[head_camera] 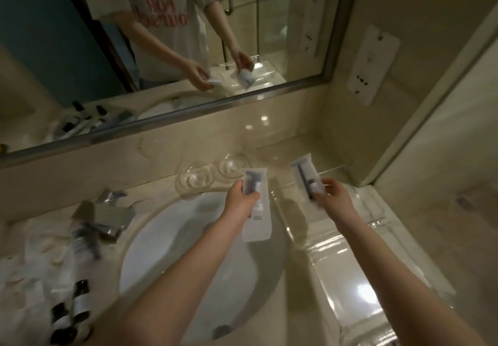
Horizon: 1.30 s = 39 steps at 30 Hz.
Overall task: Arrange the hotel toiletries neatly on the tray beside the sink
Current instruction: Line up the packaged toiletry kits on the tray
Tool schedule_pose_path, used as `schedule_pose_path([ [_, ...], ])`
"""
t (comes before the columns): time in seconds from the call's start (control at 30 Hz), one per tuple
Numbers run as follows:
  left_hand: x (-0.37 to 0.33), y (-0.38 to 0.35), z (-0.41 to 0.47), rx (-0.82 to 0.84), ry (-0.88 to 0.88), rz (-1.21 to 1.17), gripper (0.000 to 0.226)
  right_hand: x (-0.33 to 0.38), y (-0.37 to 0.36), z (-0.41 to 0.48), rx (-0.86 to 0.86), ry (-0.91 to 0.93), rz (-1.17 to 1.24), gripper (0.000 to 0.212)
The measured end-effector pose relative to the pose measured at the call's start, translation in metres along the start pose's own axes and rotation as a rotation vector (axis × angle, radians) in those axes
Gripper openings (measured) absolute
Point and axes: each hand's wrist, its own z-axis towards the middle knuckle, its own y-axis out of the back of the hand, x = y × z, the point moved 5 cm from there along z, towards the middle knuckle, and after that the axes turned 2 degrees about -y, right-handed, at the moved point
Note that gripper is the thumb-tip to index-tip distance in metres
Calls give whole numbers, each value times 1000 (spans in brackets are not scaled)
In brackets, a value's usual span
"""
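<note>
My left hand (242,197) grips a long clear packet (258,219) with a dark toiletry inside, held over the right rim of the white sink (172,251). My right hand (334,197) holds a second clear packet (305,177) with a dark razor-like item, raised above the far end of the clear tray (347,273). That tray lies on the counter to the right of the sink and looks bare. More toiletries lie left of the sink: small dark-capped bottles (71,316) and several blurred packets (91,235).
Two upturned clear glasses (196,178) stand behind the sink by the backsplash. The chrome faucet (107,211) sits at the sink's left rear. A wide mirror (161,49) spans the wall ahead. A wall and socket plate (373,65) close off the right side.
</note>
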Motion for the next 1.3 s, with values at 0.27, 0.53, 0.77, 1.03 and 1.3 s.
schedule_pose_path([
  [0.27, -38, -73, 84, -95, -28, 60, 16, -2, 9, 111, -21, -90, -165, 36],
  [0.53, -36, -89, 108, -218, -71, 304, 38, -10, 12, 114, -132, -75, -473, 58],
  [0.77, -18, -73, 85, -41, -334, 901, 66, -9, 10, 93, -172, 497, -881, 50],
  [1.03, 0, -109, 78, 116, -450, 1160, 67, -11, -13, 104, 173, 577, -1050, 49],
  [1.3, -27, -156, 105, 139, -454, 1140, 66, -14, 27, 133, 156, 448, -1024, 51],
])
